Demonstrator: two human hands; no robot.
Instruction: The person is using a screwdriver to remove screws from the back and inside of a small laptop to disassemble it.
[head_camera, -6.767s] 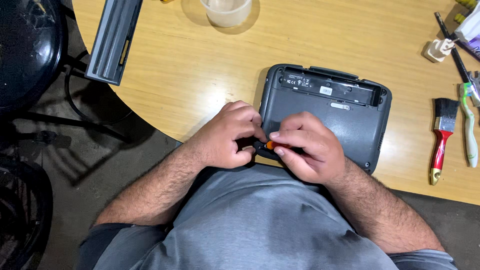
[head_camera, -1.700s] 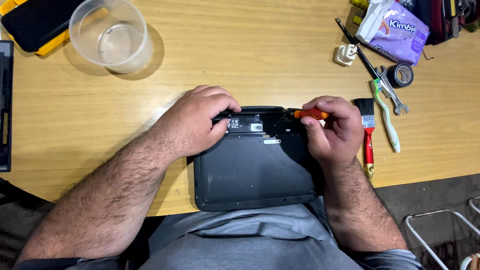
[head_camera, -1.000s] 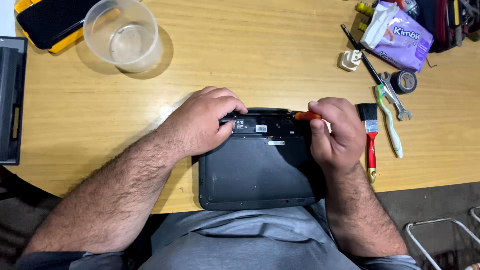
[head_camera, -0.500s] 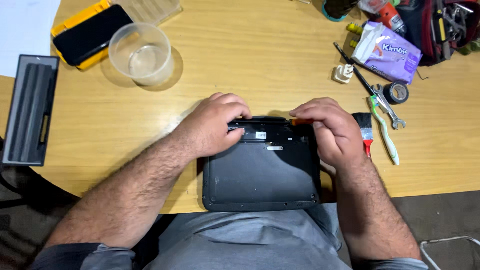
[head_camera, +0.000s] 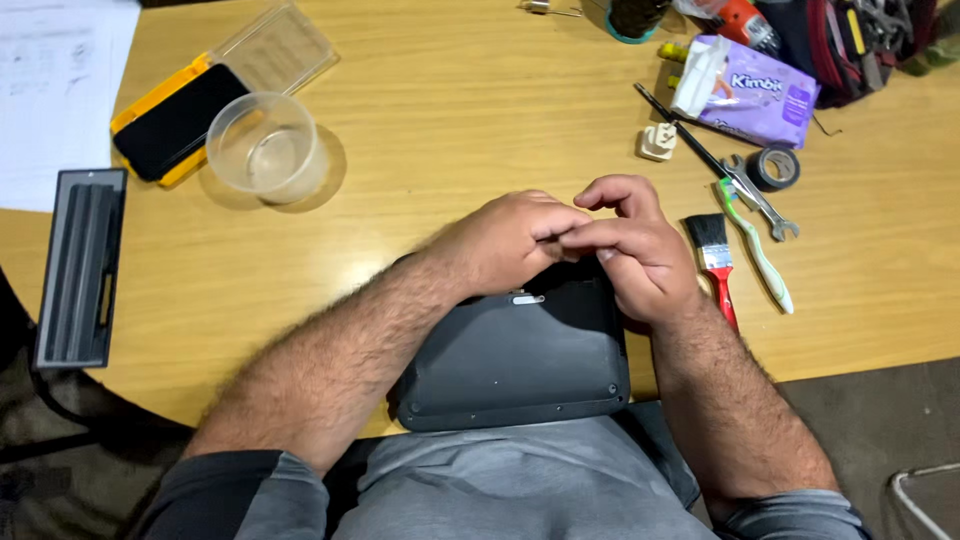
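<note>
A dark grey slab-shaped device (head_camera: 520, 360) lies with its plain side up at the near edge of the wooden table (head_camera: 450, 120), partly over my lap. My left hand (head_camera: 505, 240) and my right hand (head_camera: 640, 255) meet over its far edge. Their fingertips touch each other just above the device. My left hand's fingers are curled. My right thumb and forefinger reach left toward them. Whether anything small is pinched between the fingers is hidden. No screwdriver shows in either hand.
Right of my hand lie a red-handled paintbrush (head_camera: 715, 270), a green-white toothbrush (head_camera: 757, 250), a wrench (head_camera: 755, 195), a tape roll (head_camera: 772, 168), a white plug (head_camera: 657, 142) and a purple wipes pack (head_camera: 745, 90). At left stand a clear cup (head_camera: 265, 150), a yellow-black case (head_camera: 175, 120) and a black tray (head_camera: 80, 265).
The orange-handled screwdriver seen in my right hand is no longer visible. Both hands have lifted off the device's far edge and come together. The view has tilted up the table.
</note>
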